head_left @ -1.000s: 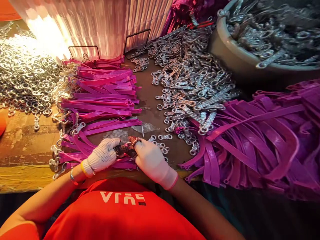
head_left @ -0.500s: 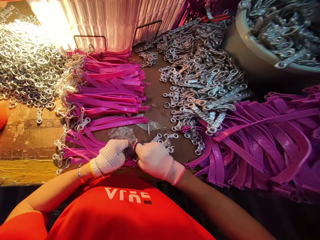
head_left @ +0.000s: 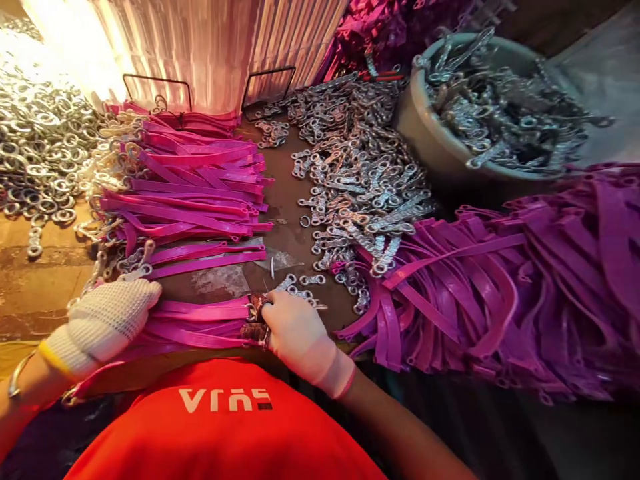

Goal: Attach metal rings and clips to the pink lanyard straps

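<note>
My left hand (head_left: 113,317), in a white dotted glove, is closed at the left ends of the nearest pink straps (head_left: 200,333); what lies inside its fingers is mostly hidden. Metal links (head_left: 137,267) stick up just above its knuckles. At the right ends of the same straps is my right hand (head_left: 303,337), gloved in white with dark brown wraps (head_left: 256,327) on its fingers. Its fingertips close on a strap end, where a small metal ring (head_left: 251,311) shows. The straps stretch fairly straight between both hands. Several loose links (head_left: 300,287) lie just beyond the right hand.
Rows of pink straps (head_left: 200,160) with links lie ahead. Silvery rings (head_left: 50,147) heap up under bright light at left. Metal links (head_left: 370,153) pile up near a grey bucket (head_left: 425,120). Purple straps (head_left: 475,287) fill the right side. Ribbed panels (head_left: 200,47) stand behind.
My hands were together in front of my shirt. My left hand has moved left along the straps, while the right stays at their right ends. The view has turned rightward.
</note>
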Action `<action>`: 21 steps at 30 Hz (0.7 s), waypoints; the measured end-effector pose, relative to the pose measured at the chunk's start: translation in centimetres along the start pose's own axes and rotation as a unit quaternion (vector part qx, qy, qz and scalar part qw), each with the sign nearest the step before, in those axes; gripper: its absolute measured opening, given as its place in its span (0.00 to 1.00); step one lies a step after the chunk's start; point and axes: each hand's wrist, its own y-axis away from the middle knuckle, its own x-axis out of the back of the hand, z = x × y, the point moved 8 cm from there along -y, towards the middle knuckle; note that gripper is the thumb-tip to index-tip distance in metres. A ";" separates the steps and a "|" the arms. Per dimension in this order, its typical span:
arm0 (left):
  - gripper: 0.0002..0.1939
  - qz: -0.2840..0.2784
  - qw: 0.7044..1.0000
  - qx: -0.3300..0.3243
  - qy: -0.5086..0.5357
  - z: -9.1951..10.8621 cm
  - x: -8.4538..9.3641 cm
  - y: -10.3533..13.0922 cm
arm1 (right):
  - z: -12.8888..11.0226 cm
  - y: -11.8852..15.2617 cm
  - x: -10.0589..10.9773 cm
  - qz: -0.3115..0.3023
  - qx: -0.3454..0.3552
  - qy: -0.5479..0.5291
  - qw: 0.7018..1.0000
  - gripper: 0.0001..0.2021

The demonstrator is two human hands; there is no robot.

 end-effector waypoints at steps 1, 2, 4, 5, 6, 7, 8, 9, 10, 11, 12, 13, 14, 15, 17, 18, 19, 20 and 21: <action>0.10 -0.024 1.000 -0.003 -0.011 0.4 -0.1 0.3 | 1.1 0.1 0.5 0.020 -0.005 -0.009 1.000 0.08; 0.10 -0.037 0.999 -0.011 -0.015 1.2 -0.1 0.3 | 2.9 0.3 1.3 0.053 -0.027 -0.014 0.998 0.08; 0.10 -0.054 0.996 0.008 0.063 2.9 0.0 0.1 | 7.9 0.6 3.3 0.140 -0.123 -0.003 0.982 0.12; 0.12 -0.062 0.985 0.048 0.152 3.5 -0.3 -0.1 | 10.8 0.9 4.2 0.172 -0.192 0.019 0.966 0.14; 0.15 -0.081 0.957 0.102 0.258 4.0 -1.0 -0.2 | 13.4 0.9 4.7 0.186 -0.249 0.043 0.950 0.15; 0.19 -0.100 0.906 0.166 0.376 4.4 -2.2 -0.1 | 15.4 0.8 5.1 0.189 -0.290 0.066 0.936 0.16; 0.22 -0.122 0.837 0.223 0.484 5.1 -3.7 0.0 | 16.9 0.3 5.2 0.181 -0.314 0.084 0.928 0.16; 0.25 -0.153 0.760 0.265 0.573 6.0 -5.3 0.3 | 18.0 -0.3 5.1 0.172 -0.327 0.098 0.924 0.16; 0.27 -0.185 0.689 0.289 0.638 7.1 -6.6 0.5 | 18.6 -0.9 5.0 0.163 -0.335 0.104 0.922 0.15; 0.29 -0.213 0.635 0.301 0.679 7.9 -7.7 0.6 | 19.0 -1.4 4.8 0.156 -0.342 0.104 0.921 0.15; 0.31 -0.241 0.593 0.303 0.706 8.7 -8.5 0.8 | 19.2 -1.7 4.6 0.153 -0.350 0.099 0.919 0.15; 0.32 -0.257 0.566 0.301 0.723 9.2 -9.1 0.9 | 19.3 -1.8 4.4 0.153 -0.355 0.093 0.917 0.16; 0.32 -0.265 0.549 0.297 0.735 9.5 -9.4 1.0 | 19.3 -1.8 4.3 0.157 -0.358 0.088 0.916 0.16; 0.32 -0.270 0.538 0.290 0.744 9.7 -9.5 1.2 | 19.2 -1.7 4.3 0.163 -0.352 0.085 0.918 0.16; 0.28 -0.266 0.541 0.283 0.746 9.7 -9.4 1.6 | 18.8 -1.4 4.3 0.177 -0.331 0.084 0.923 0.16; 0.25 -0.262 0.558 0.282 0.735 9.5 -9.4 1.8 | 18.6 -1.2 4.4 0.187 -0.317 0.083 0.926 0.15; 0.22 -0.257 0.584 0.281 0.717 9.2 -9.3 2.0 | 18.2 -0.9 4.5 0.205 -0.305 0.080 0.926 0.15; 0.19 -0.252 0.614 0.277 0.695 8.9 -9.2 2.2 | 17.5 -0.6 4.7 0.228 -0.288 0.071 0.927 0.15; 0.18 -0.245 0.644 0.268 0.673 8.7 -9.0 2.3 | 16.6 -0.4 4.7 0.252 -0.263 0.053 0.930 0.15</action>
